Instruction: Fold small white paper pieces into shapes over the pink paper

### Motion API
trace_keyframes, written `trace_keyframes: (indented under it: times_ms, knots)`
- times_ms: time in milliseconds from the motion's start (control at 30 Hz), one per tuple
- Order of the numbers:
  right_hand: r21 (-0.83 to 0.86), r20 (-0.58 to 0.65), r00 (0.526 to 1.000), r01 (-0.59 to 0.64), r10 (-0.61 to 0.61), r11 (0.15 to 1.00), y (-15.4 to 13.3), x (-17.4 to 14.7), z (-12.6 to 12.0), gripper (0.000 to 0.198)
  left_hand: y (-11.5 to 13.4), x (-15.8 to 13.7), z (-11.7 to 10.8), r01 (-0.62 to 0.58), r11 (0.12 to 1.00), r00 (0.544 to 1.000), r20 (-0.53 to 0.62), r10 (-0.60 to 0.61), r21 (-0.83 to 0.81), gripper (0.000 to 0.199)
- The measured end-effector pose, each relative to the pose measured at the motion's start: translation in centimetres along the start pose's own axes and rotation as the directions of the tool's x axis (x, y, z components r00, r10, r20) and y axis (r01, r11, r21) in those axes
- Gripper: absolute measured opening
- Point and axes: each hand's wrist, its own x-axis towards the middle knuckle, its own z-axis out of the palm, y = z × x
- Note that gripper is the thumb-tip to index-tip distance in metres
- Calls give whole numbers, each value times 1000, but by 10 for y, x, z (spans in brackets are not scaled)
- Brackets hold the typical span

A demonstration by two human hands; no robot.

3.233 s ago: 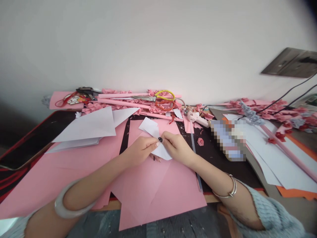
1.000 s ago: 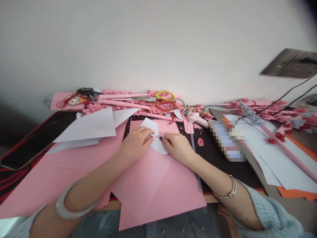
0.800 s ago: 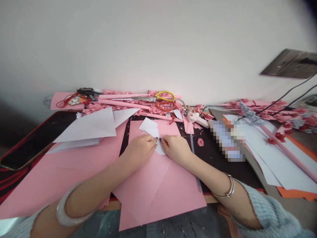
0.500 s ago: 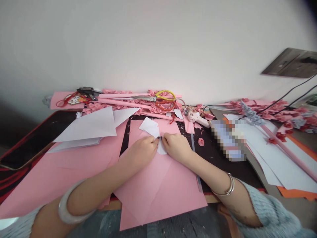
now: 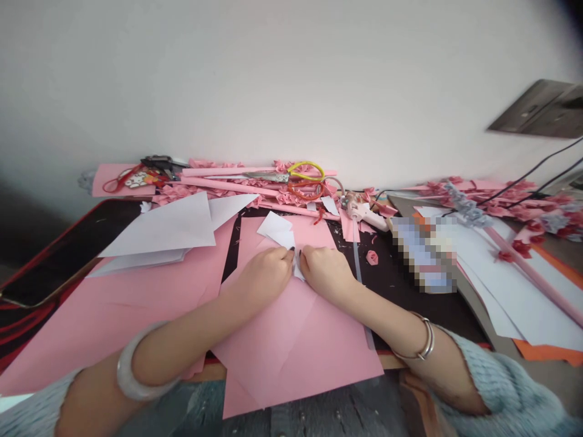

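Observation:
My left hand (image 5: 268, 272) and my right hand (image 5: 325, 269) meet over the pink paper sheets (image 5: 291, 352) at the middle of the table. Between their pinched fingertips is a small piece of white paper (image 5: 298, 267), gripped from both sides; the fingers cover much of it. Just behind my left fingers lie more small white paper pieces (image 5: 274, 224), one overlapping another. Larger white sheets (image 5: 161, 227), one with a slanted edge, rest on pink paper (image 5: 150, 315) left of my left hand.
Along the wall lie pink paper flower stems (image 5: 232, 185), with scissors (image 5: 305, 173) on top. A glue gun (image 5: 364, 212) and a small pink paper rose (image 5: 372, 258) are right of centre. A phone (image 5: 68, 249) lies at far left, white sheets (image 5: 514, 291) at right.
My fingertips have drawn slightly closer together over the white paper, and less of it shows between them. The whole view has shifted a little.

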Motion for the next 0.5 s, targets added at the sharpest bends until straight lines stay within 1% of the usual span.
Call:
trace_keyframes:
  times_ms: [133, 300, 500]
  knots:
    - [34, 8, 1000, -21, 20, 999, 5, -4, -4, 31, 1, 0, -1, 14, 1000, 999, -32, -14, -6, 28]
    - [51, 8, 1000, -1, 1, 999, 7, -9, -6, 29, 4, -2, -3, 52, 998, 998, -34, -53, -34, 26]
    - [37, -2, 1000, 4, -4, 999, 4, -9, -3, 29, 5, -2, -2, 29, 1000, 998, -56, -30, -7, 28]
